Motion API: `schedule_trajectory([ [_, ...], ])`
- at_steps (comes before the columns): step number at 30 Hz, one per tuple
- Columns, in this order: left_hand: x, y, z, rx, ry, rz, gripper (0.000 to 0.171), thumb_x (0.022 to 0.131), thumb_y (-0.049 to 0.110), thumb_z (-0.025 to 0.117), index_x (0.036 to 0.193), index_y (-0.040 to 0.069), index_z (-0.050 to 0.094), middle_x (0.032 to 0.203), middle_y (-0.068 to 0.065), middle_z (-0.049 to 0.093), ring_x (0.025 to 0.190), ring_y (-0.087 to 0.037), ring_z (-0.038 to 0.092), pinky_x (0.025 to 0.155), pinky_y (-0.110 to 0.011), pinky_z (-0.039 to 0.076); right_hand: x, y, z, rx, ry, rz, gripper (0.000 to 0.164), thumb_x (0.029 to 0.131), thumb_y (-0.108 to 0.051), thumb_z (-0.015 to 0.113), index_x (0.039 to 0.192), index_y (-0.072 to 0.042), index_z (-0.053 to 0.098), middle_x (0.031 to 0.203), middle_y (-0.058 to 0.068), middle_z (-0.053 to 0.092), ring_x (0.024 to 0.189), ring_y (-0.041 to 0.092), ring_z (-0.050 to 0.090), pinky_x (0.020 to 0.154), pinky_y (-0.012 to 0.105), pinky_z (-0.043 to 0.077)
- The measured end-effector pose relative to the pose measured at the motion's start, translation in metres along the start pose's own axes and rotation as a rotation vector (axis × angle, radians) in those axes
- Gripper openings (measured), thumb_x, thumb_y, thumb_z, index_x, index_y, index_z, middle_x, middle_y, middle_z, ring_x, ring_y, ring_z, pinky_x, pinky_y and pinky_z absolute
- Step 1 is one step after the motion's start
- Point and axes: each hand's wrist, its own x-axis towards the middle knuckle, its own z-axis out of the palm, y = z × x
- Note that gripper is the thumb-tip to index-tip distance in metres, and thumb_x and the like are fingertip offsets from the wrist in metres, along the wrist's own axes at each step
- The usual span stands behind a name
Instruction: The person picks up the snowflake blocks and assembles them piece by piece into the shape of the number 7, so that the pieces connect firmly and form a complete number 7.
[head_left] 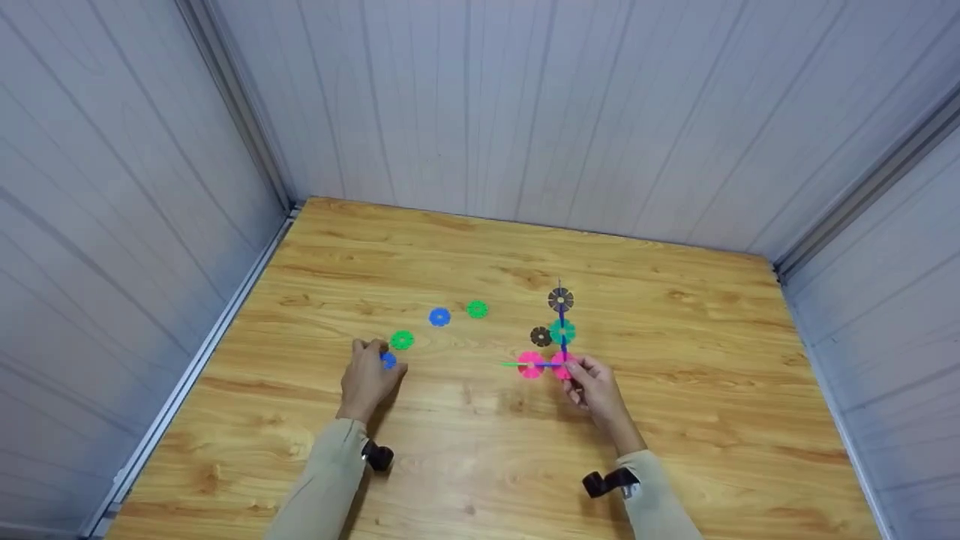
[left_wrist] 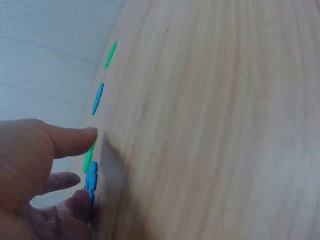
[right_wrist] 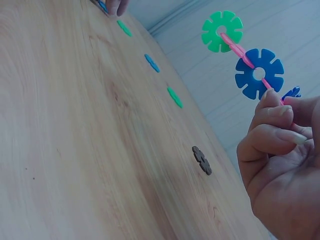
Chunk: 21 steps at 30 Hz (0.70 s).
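Head view, right hand (head_left: 598,390) pinching linked discs (head_left: 569,331), left hand (head_left: 367,380) spread at blue disc (head_left: 388,361)

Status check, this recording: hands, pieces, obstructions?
Right hand pinching joined disc assembly. Left hand at blue disc, thumb apart from it. Nothing visibly blocking either hand.

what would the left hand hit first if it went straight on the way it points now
Most likely the blue disc, right in front of the left hand; whether they already touch is unclear. The green disc lies just beyond.
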Motion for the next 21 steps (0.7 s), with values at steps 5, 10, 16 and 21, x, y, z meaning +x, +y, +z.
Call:
schedule_trajectory([
  [5,-0.0012,0.0010,0.0017,0.005,0.011,-0.006,0.044,0.088,0.023,0.076,0.122,-0.002,0.065,0.120,-0.021,0.047,0.092,-0.037,0.062,0.072,-0.050,0.055,-0.0006,-0.0012,0.0006,0.008,0.010,0.008,0.015,0.104,-0.007,0.050,0.095,0.002,0.058,0.063,0.005,0.056,0.045,0.008,0.044,0.038,0.018,0.029],
  [10,-0.0030,-0.0021,0.0010,-0.041,0.025,-0.014,0.039,0.088,0.019,0.075,0.119,-0.003,0.066,0.120,-0.021,0.050,0.103,-0.040,0.060,0.083,-0.053,0.052,-0.0014,0.0003,0.0026,0.022,0.000,0.009,0.014,0.104,-0.006,0.049,0.095,0.002,0.058,0.063,0.005,0.056,0.045,0.007,0.044,0.037,0.017,0.030],
  [16,-0.0056,-0.0050,-0.0034,-0.077,0.024,0.009,0.042,0.083,0.013,0.078,0.117,-0.009,0.064,0.115,-0.025,0.052,0.105,-0.041,0.058,0.091,-0.053,0.049,-0.0020,0.0003,0.0035,0.030,0.003,0.013,0.013,0.103,-0.006,0.051,0.096,0.002,0.059,0.063,0.004,0.056,0.044,0.007,0.043,0.037,0.018,0.028],
  [21,-0.0071,-0.0039,-0.0065,-0.111,-0.002,0.009,0.039,0.083,0.008,0.076,0.116,-0.011,0.064,0.111,-0.025,0.057,0.105,-0.039,0.058,0.092,-0.052,0.049,-0.0020,-0.0006,0.0042,0.042,0.003,0.016,0.014,0.103,-0.007,0.052,0.094,0.002,0.058,0.063,0.005,0.056,0.044,0.007,0.043,0.037,0.018,0.028],
])
